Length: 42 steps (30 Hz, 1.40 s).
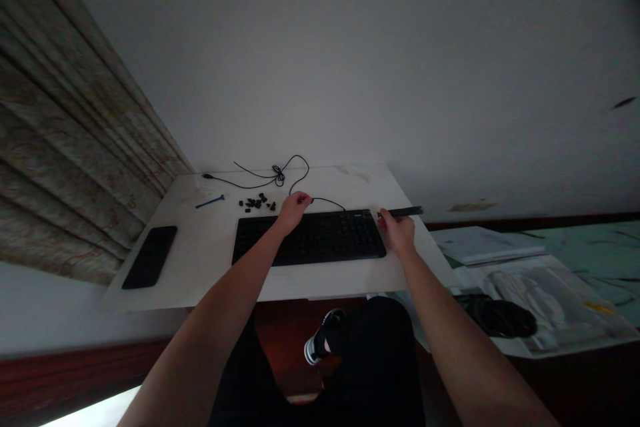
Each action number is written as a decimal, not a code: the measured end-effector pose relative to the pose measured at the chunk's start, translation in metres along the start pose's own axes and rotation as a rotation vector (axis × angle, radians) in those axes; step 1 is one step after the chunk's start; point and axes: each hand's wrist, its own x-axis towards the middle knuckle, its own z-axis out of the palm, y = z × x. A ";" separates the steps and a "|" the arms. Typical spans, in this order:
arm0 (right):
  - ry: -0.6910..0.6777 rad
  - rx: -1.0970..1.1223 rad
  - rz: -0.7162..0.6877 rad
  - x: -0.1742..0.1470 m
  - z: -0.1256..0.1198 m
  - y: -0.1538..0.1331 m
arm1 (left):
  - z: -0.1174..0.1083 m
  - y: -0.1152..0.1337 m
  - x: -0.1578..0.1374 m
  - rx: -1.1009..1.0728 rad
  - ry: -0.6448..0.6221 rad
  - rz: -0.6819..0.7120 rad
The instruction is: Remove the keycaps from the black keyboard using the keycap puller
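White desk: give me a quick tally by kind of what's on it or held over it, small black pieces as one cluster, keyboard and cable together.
Keyboard with cable: 1
Phone: 1
Blue stick: 1
Cluster of small black pieces, too small to count singly: 1
Long dark object in the right hand: 1
Total: 5

Left hand (294, 209): bare, like the left forearm (250, 280)
Right hand (400, 232): bare, right forearm (440, 310) too
Pants (380, 360): black, covering both legs
Shoe (312, 351): dark, with white bands
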 end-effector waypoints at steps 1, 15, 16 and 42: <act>-0.001 0.000 -0.004 0.000 0.000 0.000 | -0.015 -0.005 0.001 0.070 -0.020 0.002; 0.013 0.001 0.004 -0.006 0.000 -0.011 | -0.125 -0.057 -0.004 0.522 -0.067 -0.072; 0.011 -0.002 0.000 -0.006 0.000 -0.011 | -0.125 -0.058 -0.004 0.528 -0.067 -0.074; 0.004 0.028 -0.004 -0.003 0.000 -0.003 | -0.023 0.007 -0.004 0.781 -0.211 0.138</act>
